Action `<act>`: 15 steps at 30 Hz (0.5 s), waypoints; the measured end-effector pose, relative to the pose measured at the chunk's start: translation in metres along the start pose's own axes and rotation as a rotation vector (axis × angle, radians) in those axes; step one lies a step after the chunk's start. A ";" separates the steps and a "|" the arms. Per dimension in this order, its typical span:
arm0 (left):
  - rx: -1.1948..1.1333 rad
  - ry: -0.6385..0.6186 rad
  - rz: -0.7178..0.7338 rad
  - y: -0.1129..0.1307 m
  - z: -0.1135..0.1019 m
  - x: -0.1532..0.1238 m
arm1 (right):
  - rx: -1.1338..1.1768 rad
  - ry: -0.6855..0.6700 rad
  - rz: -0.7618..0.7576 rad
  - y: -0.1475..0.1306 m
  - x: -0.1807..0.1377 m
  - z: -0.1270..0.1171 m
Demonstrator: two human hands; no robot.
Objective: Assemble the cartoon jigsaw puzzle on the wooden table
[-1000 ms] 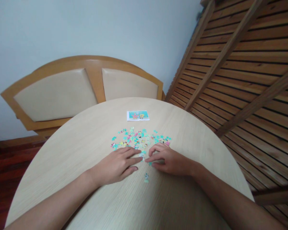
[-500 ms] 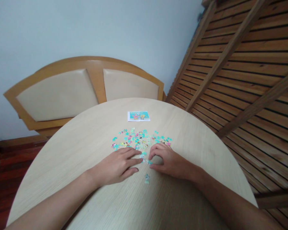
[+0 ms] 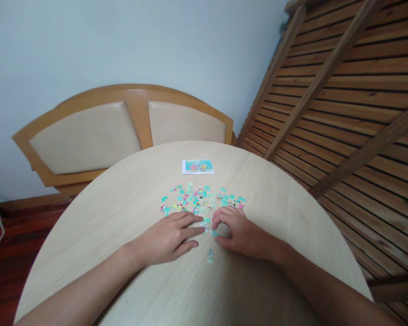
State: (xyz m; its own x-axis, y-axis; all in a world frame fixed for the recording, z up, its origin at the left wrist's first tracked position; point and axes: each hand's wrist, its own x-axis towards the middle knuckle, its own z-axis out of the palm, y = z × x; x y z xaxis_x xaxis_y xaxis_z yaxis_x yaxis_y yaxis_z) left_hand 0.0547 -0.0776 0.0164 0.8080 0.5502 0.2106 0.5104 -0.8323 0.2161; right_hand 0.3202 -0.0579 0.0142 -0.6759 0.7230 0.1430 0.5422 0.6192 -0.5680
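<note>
Several small joined or touching puzzle pieces (image 3: 206,224), pale blue and white, lie on the table between my hands. My left hand (image 3: 177,237) rests flat with its fingers stretched out, the index and middle fingertips against the left side of these pieces. My right hand (image 3: 240,231) is curled, thumb and index finger closing around a small teal puzzle piece (image 3: 213,233) at the right side of the group. The fingertips partly hide that piece. A single pale green puzzle piece (image 3: 210,256) lies nearer to me, apart from both hands.
Many loose puzzle pieces (image 3: 193,195) in teal, pink and yellow are scattered beyond my hands. A picture card (image 3: 198,166) with two cartoon figures lies farther back on the round wooden table (image 3: 139,181). Behind it stand a padded bench back (image 3: 88,136) and a slatted wooden panel (image 3: 326,104).
The whole view has shifted slightly, so everything appears a little lower and to the right. Both hands keep nearly the same pose around the pieces.
</note>
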 end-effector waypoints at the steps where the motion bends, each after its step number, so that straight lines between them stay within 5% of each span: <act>1: 0.003 -0.002 0.002 0.000 0.000 0.000 | 0.002 -0.002 -0.014 0.000 0.000 0.001; 15: 0.004 -0.017 0.006 -0.001 0.000 0.002 | -0.046 -0.007 0.046 -0.001 0.005 0.000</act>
State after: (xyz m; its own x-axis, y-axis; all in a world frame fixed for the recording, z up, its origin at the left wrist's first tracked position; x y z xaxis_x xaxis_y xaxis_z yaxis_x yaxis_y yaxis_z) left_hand 0.0559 -0.0758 0.0167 0.8161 0.5437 0.1959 0.5064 -0.8361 0.2109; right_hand 0.3161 -0.0551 0.0155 -0.6534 0.7487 0.1120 0.5945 0.5991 -0.5362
